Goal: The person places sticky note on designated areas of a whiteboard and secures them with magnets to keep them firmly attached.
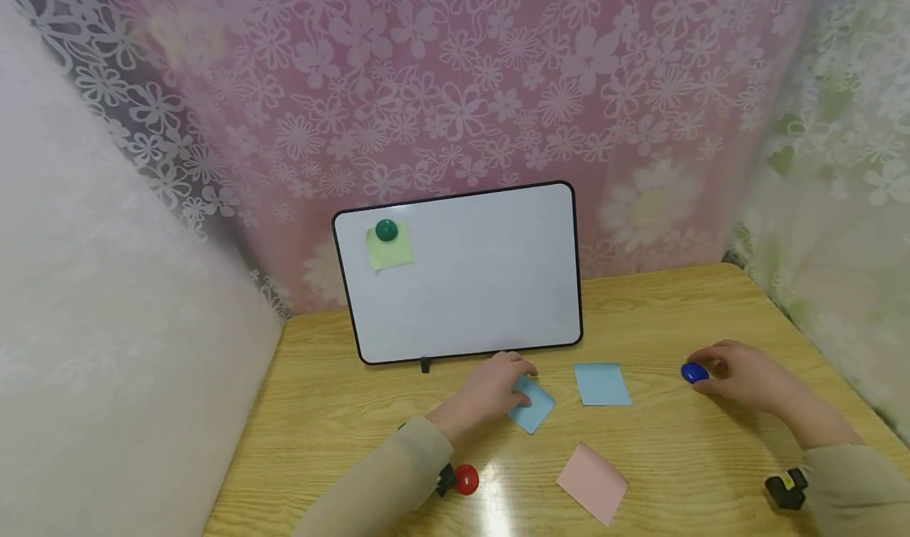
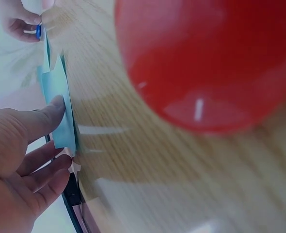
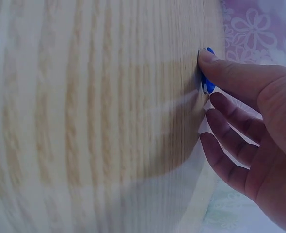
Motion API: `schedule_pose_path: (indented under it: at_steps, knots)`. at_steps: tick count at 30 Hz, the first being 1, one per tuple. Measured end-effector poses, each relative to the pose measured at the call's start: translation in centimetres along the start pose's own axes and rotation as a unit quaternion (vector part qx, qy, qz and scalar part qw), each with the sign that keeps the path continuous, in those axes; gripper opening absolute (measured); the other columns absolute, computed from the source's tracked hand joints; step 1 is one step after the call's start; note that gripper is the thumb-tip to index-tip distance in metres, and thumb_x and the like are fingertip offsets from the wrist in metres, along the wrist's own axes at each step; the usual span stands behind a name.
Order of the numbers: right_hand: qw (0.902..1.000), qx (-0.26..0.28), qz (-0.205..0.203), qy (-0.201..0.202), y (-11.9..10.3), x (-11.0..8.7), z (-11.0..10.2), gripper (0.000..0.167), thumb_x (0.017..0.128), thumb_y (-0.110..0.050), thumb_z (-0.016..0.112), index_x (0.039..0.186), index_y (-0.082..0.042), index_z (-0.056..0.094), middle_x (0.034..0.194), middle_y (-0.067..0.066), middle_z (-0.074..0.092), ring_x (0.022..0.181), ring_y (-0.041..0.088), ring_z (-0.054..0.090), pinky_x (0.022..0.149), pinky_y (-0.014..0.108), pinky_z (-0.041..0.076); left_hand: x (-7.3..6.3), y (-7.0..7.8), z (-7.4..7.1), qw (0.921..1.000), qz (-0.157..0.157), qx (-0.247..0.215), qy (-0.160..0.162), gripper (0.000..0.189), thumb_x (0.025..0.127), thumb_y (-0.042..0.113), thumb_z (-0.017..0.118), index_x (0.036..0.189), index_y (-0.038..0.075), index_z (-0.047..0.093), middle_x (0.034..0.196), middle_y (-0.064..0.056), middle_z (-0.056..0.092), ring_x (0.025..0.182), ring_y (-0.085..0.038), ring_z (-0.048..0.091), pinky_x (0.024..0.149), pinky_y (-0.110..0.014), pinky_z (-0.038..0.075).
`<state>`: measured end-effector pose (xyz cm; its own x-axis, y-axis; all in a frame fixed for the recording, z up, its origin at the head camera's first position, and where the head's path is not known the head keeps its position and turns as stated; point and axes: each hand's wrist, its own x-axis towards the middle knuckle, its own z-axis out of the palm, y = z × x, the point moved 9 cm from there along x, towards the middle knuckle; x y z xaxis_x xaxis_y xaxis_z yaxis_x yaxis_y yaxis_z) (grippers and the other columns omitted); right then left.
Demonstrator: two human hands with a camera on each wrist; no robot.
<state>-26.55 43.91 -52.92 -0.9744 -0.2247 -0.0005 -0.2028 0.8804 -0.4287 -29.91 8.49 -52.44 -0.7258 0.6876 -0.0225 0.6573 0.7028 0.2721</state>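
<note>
In the head view my left hand (image 1: 495,387) is over a blue sticky note (image 1: 535,412) in front of the whiteboard (image 1: 462,284). The left wrist view shows the thumb (image 2: 56,108) on the face of that note, with the fingers curled at its other edge, so the hand pinches it. Over on the right side of the table, my right hand (image 1: 746,375) holds a round blue magnet (image 1: 694,373) between thumb and fingertips. The same magnet (image 3: 209,73) shows edge-on in the right wrist view, under the thumb tip.
A second blue sticky note (image 1: 603,384) lies between the hands, a pink one (image 1: 593,483) nearer the front. Beside my left forearm sits a red magnet (image 1: 466,479). On the whiteboard, a green magnet (image 1: 387,230) holds a yellow-green note (image 1: 392,254). Curtains with flower patterns (image 1: 455,110) surround the table.
</note>
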Motion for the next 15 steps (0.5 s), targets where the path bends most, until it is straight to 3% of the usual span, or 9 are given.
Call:
schedule_pose_path:
  at_steps: [9,15]
  knots:
    - [0.9999,0.003,0.015,0.006,-0.03,-0.08,0.19,0.043,0.085,-0.014,0.091,0.119,0.006,0.074,0.113,0.026,0.067,0.094,0.04,0.068,0.08,0.06,0.057,0.25,0.05,0.34,0.9998,-0.017,0.001,-0.011,0.042,0.094,0.029,0.087,0.133,0.02,0.075,0.132,0.002,0.068,0.118,-0.013,0.061,0.091,-0.021,0.053]
    - [0.9995,0.006,0.031,0.005,-0.39,-0.14,0.01,0.043,0.085,-0.012,0.09,0.12,0.008,0.073,0.114,0.028,0.065,0.095,0.042,0.067,0.08,0.06,0.057,0.38,0.38,0.42,0.9998,-0.012,0.014,-0.008,0.043,0.092,0.03,0.088,0.131,0.017,0.076,0.127,0.0,0.068,0.114,-0.013,0.061,0.089,-0.018,0.052]
